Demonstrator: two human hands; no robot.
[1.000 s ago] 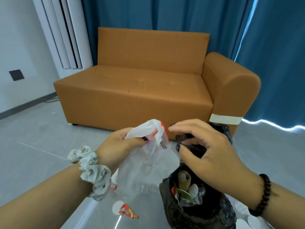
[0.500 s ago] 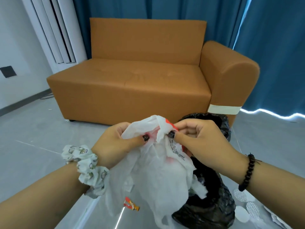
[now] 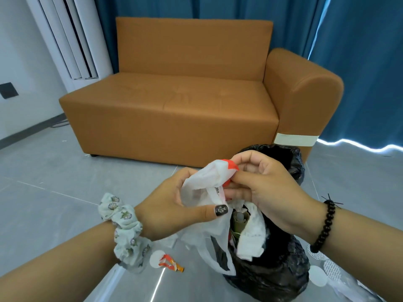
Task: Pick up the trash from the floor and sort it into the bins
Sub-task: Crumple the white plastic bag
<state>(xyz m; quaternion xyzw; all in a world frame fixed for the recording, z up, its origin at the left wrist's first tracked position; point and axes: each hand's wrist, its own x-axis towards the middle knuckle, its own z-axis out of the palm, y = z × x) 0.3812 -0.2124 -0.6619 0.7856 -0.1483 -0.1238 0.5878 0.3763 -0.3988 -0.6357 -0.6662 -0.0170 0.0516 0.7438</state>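
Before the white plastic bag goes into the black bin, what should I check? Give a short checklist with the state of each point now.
1. Both hands hold the white plastic bag: ok. The left hand grips it and the right hand pinches its red-printed top.
2. Bag is above the near black bin: ok.
3. Bin has room: cannot tell. Paper and a cardboard roll already reach its mouth.
4. Bag tail is clear of the rim: not ok. It hangs outside the near rim.
5. Floor is finished: not ok. An orange wrapper lies there.
6. This bin is the right sort: cannot tell.
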